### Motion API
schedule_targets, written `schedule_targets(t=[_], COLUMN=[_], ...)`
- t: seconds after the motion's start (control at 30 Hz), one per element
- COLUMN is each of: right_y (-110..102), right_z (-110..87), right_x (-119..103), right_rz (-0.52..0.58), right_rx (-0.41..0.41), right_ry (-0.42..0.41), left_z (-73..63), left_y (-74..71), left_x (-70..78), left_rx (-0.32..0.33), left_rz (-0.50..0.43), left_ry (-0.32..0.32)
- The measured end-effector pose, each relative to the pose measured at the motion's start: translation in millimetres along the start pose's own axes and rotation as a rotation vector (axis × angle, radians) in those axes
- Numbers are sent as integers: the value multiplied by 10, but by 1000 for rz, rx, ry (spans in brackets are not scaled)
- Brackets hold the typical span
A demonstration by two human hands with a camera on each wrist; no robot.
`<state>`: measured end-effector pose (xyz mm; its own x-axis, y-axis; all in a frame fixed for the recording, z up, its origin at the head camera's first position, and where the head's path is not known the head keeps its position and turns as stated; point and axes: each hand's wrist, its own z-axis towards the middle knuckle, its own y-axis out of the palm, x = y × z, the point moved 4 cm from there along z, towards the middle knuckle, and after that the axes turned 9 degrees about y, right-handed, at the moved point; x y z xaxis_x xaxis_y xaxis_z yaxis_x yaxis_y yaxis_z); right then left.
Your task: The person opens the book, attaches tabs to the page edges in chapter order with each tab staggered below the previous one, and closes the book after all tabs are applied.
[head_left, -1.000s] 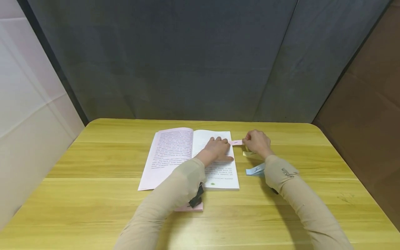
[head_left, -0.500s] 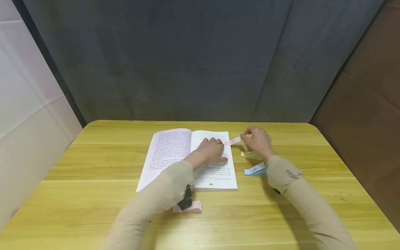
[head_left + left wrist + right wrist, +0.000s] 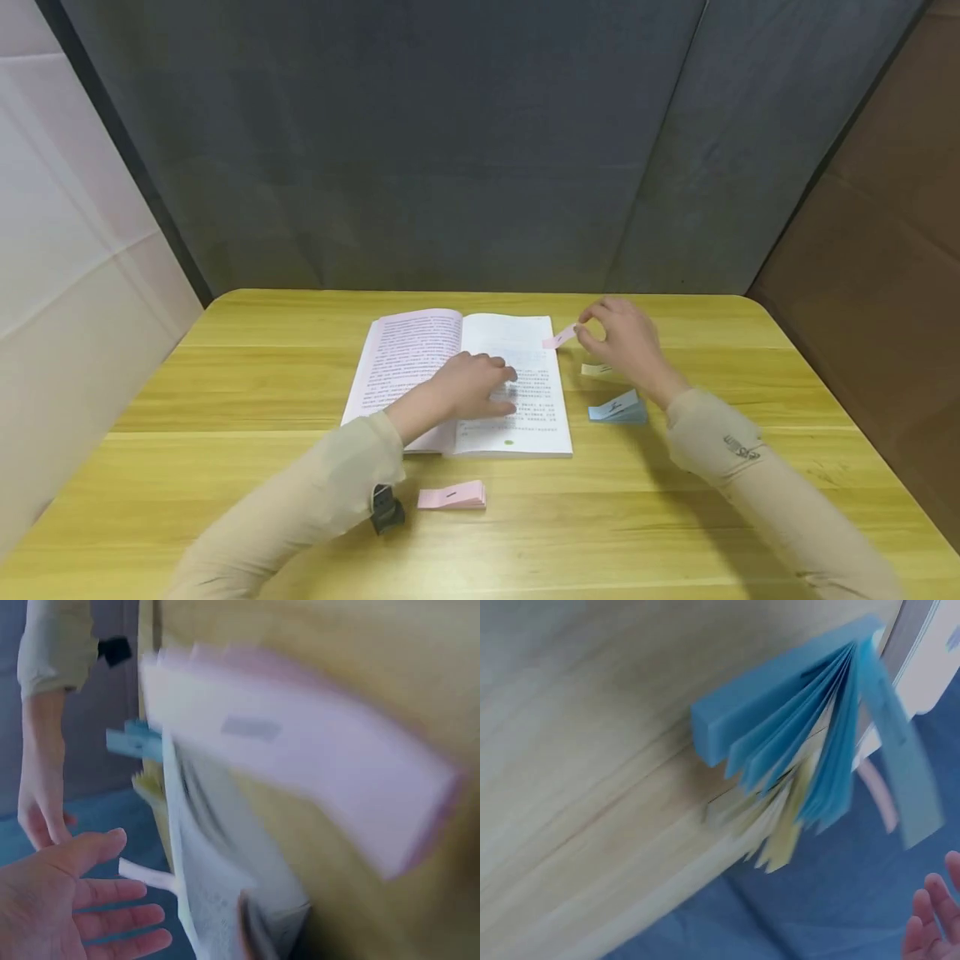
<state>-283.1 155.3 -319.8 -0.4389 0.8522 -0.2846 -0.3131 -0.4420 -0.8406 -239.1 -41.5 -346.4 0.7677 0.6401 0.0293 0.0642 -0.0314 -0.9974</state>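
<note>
My left hand (image 3: 471, 385) hovers over the open book (image 3: 513, 433), fingers spread and holding nothing; the left wrist view shows its palm (image 3: 37, 907) lifted off the page. A pink sticky tab (image 3: 559, 337) sticks out past the right page's edge, its outer end tilted up. My right hand (image 3: 626, 342) is just beyond that end, thumb and forefinger bent and parted. In the right wrist view the pink tab's (image 3: 877, 795) outer end hangs free, apart from the right fingertips (image 3: 936, 889). A pink sticky-note pad (image 3: 452, 496) lies in front of the book, near the left wrist.
To the right of the book lie a blue sticky-note pad (image 3: 618, 408), its sheets fanned out, and a small yellow pad (image 3: 596, 369). All rest on a wooden table (image 3: 225, 375). A grey cloth panel (image 3: 450, 167) stands behind it.
My left hand has risen off the right page and moved left and nearer, uncovering the pink pad. My right thumb and forefinger have let go of the pink tab, which now slants upward.
</note>
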Motion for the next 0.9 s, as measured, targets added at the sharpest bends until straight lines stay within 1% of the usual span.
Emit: schedule_targets(t=[0.1,0.13,0.2,0.27,0.4,0.5,0.6,0.73,0.9], right_y=[-16,-8,23,67,178,250,304,345,338], right_z=[-112,-152,-239,-333,-539,-673,-756,-808,-841], right_x=[-154,-197,-273,-336,-442,-491,-498,-467,-441], right_rz=[-33,-36,-40,-41,-82,-113,-129,-134,-105], right_rx=[50,51,27,-37,-211,-310,-358,-368,-340], right_ry=[-185,-234,-311,-371,-458,-487,-492,-482,-481], left_z=[-113,-142,-186,-209,-217,-217,-220,-219,-232], left_y=[39,58,91,127,209,250,263,263,252], left_x=[99,122,163,194,230,250,259,241,191], left_rx=[16,17,25,30,38,48,59,71,133], left_rz=[14,13,19,28,45,58,76,57,27], left_ry=[46,52,59,61,53,51,59,79,116])
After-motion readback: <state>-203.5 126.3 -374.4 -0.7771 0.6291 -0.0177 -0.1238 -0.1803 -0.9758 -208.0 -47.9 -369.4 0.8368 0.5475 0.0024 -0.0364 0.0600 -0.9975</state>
